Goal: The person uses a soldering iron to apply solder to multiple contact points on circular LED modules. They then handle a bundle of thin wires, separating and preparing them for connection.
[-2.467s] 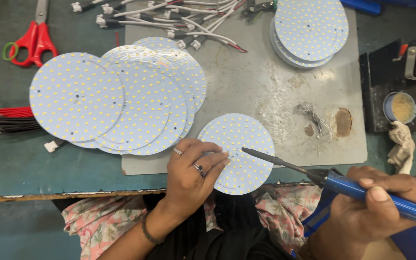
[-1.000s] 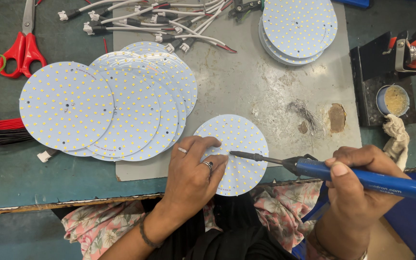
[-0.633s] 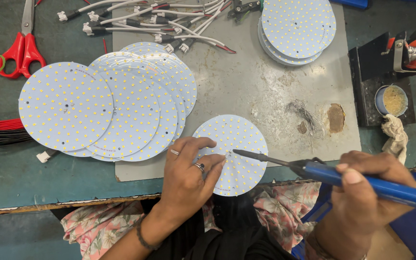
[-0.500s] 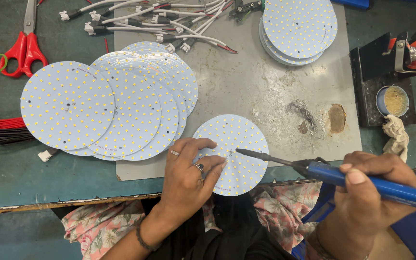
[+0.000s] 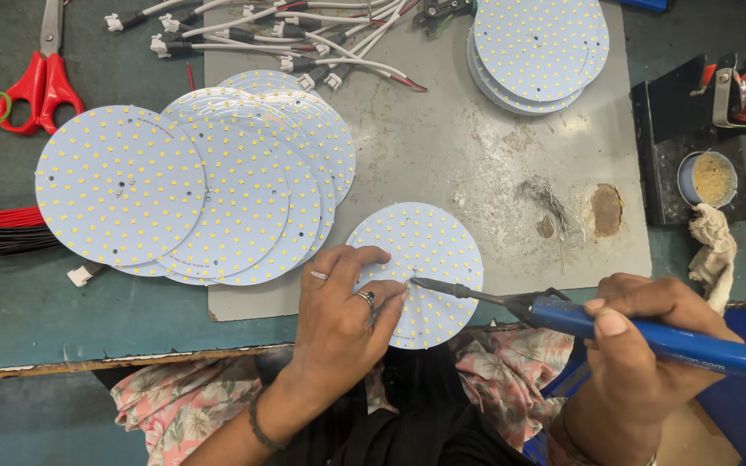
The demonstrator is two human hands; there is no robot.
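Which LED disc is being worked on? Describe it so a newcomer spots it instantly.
Start at the grey mat on the green bench. At its near edge lies a single round white LED disc, overhanging slightly. Unlike the fanned discs to its left and the stack at the far end, it lies alone, under the left hand and the soldering iron tip.

Left hand (image 5: 343, 315): palm down, fingers spread and slightly curled, rings on two fingers, thin band at wrist, forearm angled up from lower left. Right hand (image 5: 641, 345): fist-closed in pen-like grip, thumb on top, wrist bent inward.
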